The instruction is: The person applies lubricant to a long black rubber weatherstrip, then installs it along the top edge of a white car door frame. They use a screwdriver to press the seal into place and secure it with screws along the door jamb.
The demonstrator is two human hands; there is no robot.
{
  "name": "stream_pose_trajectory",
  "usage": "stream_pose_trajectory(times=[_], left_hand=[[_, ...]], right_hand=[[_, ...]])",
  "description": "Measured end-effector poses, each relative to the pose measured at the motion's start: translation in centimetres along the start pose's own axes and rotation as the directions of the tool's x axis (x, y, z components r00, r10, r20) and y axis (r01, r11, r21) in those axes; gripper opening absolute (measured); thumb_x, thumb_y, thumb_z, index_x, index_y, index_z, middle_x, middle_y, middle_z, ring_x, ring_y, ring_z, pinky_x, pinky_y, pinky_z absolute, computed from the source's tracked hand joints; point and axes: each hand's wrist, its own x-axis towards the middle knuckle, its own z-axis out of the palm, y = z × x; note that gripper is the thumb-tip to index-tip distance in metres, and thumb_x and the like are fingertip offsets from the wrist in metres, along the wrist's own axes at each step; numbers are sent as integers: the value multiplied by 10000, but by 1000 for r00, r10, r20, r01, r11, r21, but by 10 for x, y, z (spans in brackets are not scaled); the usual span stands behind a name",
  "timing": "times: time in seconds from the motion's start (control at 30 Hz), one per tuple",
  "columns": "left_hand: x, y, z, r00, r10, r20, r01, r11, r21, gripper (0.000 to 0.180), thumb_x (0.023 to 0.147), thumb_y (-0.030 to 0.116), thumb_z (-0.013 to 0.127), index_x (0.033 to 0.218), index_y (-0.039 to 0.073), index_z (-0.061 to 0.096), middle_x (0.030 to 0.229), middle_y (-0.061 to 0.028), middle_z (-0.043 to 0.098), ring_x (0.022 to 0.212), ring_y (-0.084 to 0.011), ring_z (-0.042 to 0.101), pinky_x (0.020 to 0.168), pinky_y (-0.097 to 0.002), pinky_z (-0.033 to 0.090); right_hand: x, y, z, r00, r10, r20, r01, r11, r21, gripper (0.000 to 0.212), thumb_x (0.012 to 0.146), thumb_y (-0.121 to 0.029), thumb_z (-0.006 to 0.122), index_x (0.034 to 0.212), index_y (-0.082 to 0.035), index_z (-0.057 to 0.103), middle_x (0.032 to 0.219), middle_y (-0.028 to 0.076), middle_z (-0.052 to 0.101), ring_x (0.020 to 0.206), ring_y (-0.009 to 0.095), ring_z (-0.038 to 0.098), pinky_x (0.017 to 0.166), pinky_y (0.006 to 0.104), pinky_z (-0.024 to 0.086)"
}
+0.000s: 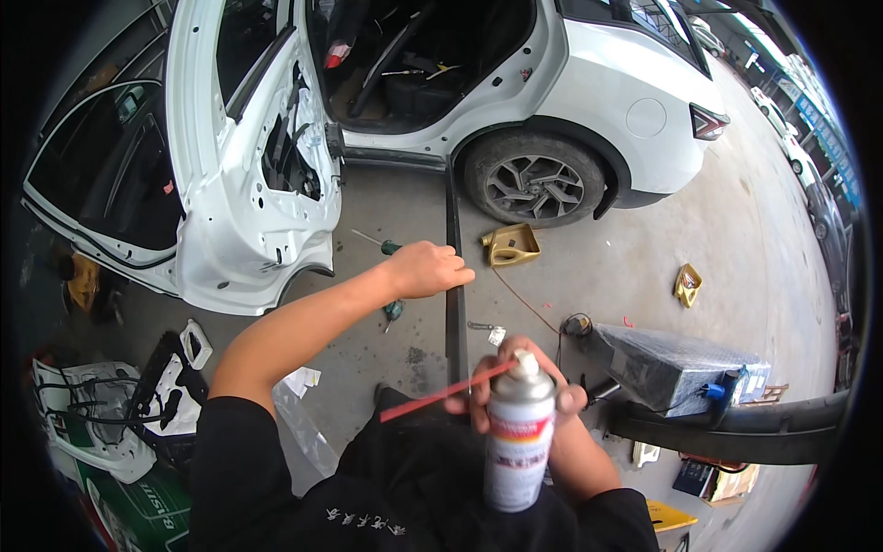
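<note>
My left hand is closed around a long, narrow black strip. This strip hangs upright, from beside the car's sill down toward my body. In my right hand is a white and silver aerosol spray can, held upright close to my chest. A thin red straw sticks out from its nozzle toward the left. On the floor near my left hand lie a green-handled screwdriver and a second green-handled tool. The strip's lower end is hidden near my clothing.
A white car stands ahead, its rear door swung out with the inner panel off. Two cut gold jugs lie near the wheel. To the right is a wrapped box beside a dark curved bar. Removed panels lie left.
</note>
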Motion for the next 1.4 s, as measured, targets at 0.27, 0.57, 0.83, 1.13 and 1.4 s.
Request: stream_pose_trajectory(times=[0.27, 0.57, 0.83, 1.13, 1.4], left_hand=[[3, -7, 2, 1000, 7, -3, -7, 1000, 11, 71, 750, 121, 562, 767, 137, 495, 640, -6, 487, 662, -183, 586, 463, -314, 491], [-3, 7, 11, 1000, -8, -29, 9, 1000, 19, 47, 751, 138, 575, 783, 139, 540, 660, 6, 482, 646, -162, 557, 468, -302, 472], [1, 18, 20, 999, 2, 42, -1, 999, -36, 80, 743, 137, 584, 800, 144, 528, 673, 3, 490, 702, -169, 568, 518, -309, 494], [-38, 0, 43, 889, -398, 226, 458, 755, -470, 95, 807, 12, 611, 861, 10, 533, 724, -177, 532, 689, -344, 553, 633, -381, 434], [3, 2, 88, 794, -343, 502, 603, 547, -580, 182, 789, -52, 622, 914, 4, 501, 794, -56, 495, 771, -151, 487, 746, -280, 429]], right_hand=[[2, 10, -11, 999, 29, 36, -27, 998, -54, 643, 717, -354, 718, 1173, -28, 404, 1057, 279, 544, 835, 387, 632, 1022, 576, 391], [-11, -21, -43, 909, -376, -178, 310, 898, -311, 630, 730, -443, 649, 1211, -73, 476, 1053, 192, 557, 824, 328, 629, 988, 589, 408], [-150, -79, -69, 363, -899, -246, 250, 348, -903, 630, 763, -309, 690, 1266, -59, 404, 1148, 184, 554, 1012, 352, 604, 907, 468, 499], [-349, -39, -73, -483, -860, 167, -730, 290, -619, 682, 760, -215, 765, 1281, 17, 393, 1203, 190, 488, 1068, 296, 536, 942, 376, 420], [-594, 10, -19, -670, -428, 606, -693, 654, -304, 695, 709, -131, 783, 1253, 37, 384, 1200, 245, 491, 1061, 391, 536, 926, 432, 424]])
